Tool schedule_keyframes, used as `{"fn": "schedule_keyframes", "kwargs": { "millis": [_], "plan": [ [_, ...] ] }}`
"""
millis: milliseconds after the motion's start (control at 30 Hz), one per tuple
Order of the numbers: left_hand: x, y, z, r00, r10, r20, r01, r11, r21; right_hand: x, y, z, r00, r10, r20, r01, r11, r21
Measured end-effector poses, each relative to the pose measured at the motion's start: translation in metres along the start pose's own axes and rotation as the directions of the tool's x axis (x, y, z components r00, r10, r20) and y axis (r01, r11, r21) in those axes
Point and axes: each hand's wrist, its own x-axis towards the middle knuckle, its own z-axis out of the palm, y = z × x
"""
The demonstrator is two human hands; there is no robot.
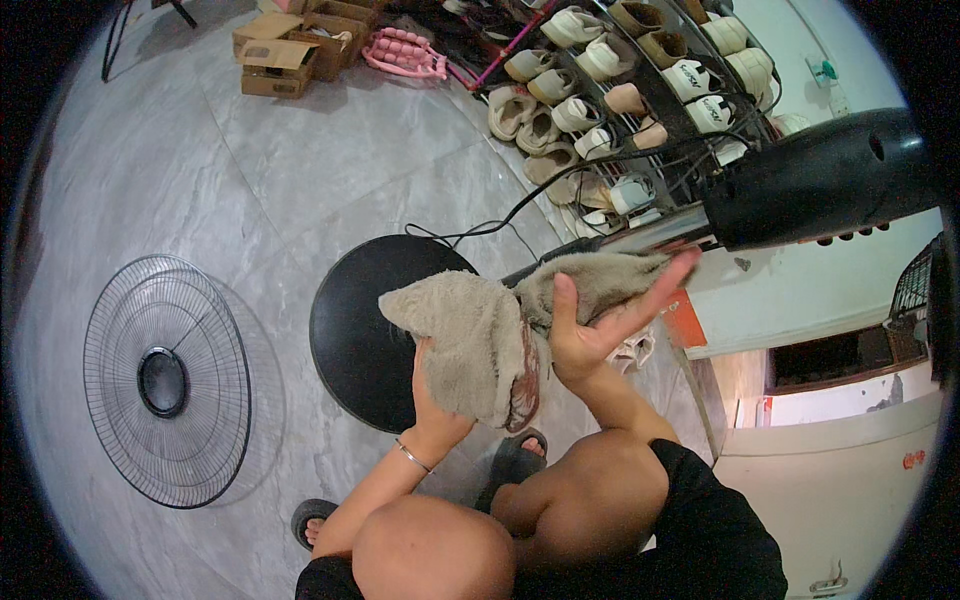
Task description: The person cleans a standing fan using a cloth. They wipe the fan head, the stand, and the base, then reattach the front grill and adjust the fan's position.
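A beige plush cloth (472, 341) with a reddish-brown patterned underside hangs between my two hands, above the round black base of a standing fan (356, 330). My left hand (439, 409) grips its lower left part from beneath, fingers hidden by the fabric. Against the cloth's right part lies my right hand (589, 337), thumb raised and fingers stretched apart towards the upper right. That hand looks slightly blurred. The fan's black motor housing (821, 180) reaches in from the right, its pole running down to the base.
A round wire fan grille (166, 382) lies on the grey tiled floor to the left. A rack with several pairs of shoes (600, 112) stands at the upper right. A black cable (540, 187) crosses near the pole. Cardboard boxes (277, 67) and a pink beaded item (405, 54) sit farther off.
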Motion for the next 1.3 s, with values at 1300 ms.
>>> {"fn": "schedule_keyframes", "kwargs": {
  "millis": [1300],
  "plan": [
    [-0.011, -0.037, -0.001, 0.989, -0.083, -0.126, 0.083, 0.997, -0.009, -0.008, 0.009, 0.035, 0.948, 0.312, 0.055, -0.242, 0.602, 0.761]
  ]
}}
